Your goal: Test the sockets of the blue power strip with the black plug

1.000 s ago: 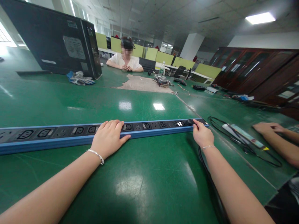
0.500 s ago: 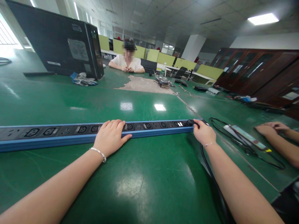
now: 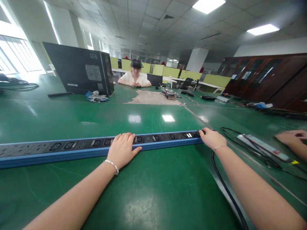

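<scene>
A long blue power strip with a row of black sockets lies across the green table. My left hand rests over its middle, fingers across the top and thumb along the front edge, gripping it. At the strip's right end, my right hand is closed around a black plug, mostly hidden by the fingers. Whether the plug is fully seated in a socket cannot be seen. From below that hand, a black cable hangs toward the table's near side. Two white switches show just left of the plug.
On the right lie a white power strip with a coiled black cord and another person's hands. A black computer case and gloves stand back left. A seated person is across the table, near a bottle.
The view has tilted up and shifted slightly left. My right hand covers more of the plug, which showed more plainly before. My left hand keeps its place on the strip.
</scene>
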Demonstrator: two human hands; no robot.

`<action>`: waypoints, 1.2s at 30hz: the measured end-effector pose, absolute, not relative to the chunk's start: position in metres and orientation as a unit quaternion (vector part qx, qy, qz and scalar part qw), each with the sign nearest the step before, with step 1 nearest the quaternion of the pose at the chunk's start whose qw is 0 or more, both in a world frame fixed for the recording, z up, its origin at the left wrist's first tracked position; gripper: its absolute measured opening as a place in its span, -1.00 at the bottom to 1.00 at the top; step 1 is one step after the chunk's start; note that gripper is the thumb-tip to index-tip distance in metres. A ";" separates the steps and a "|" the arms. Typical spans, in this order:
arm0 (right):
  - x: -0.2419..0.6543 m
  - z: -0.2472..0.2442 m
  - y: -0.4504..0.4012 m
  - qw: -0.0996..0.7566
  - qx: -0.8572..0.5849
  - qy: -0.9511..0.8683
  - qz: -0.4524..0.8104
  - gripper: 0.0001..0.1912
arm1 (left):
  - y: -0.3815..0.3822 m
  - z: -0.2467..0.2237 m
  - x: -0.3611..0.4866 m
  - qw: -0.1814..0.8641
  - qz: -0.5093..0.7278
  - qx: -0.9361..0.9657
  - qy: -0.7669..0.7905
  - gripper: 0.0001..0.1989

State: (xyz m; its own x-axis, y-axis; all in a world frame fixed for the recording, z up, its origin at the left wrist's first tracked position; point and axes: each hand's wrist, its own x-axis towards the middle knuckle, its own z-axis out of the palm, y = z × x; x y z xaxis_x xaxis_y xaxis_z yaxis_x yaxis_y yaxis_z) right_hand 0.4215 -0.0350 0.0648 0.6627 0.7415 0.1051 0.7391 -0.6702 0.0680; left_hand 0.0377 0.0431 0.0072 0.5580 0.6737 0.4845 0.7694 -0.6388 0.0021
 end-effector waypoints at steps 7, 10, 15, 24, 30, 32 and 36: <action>0.419 0.064 -0.022 0.074 0.903 0.418 0.067 -0.44 | 0.042 0.008 0.037 0.106 -0.227 -0.874 -0.416 -0.51; 0.424 0.068 -0.019 0.077 0.893 0.439 0.059 -0.47 | 0.041 0.007 0.037 0.105 -0.228 -0.873 -0.418 -0.51; 0.430 0.074 -0.015 0.081 0.878 0.471 0.042 -0.51 | 0.041 0.007 0.037 0.103 -0.232 -0.871 -0.420 -0.51; 0.420 0.064 -0.023 0.047 0.896 0.437 0.057 -0.47 | 0.041 0.009 0.038 0.107 -0.230 -0.872 -0.418 -0.52; 0.418 0.058 -0.026 0.020 0.906 0.416 0.069 -0.44 | 0.042 0.008 0.038 0.103 -0.233 -0.873 -0.416 -0.51; 0.418 0.054 -0.028 0.004 0.913 0.402 0.071 -0.42 | 0.042 0.008 0.038 0.100 -0.234 -0.873 -0.417 -0.52; 0.418 0.052 -0.030 -0.003 0.910 0.409 0.069 -0.42 | 0.042 0.008 0.038 0.094 -0.230 -0.874 -0.417 -0.51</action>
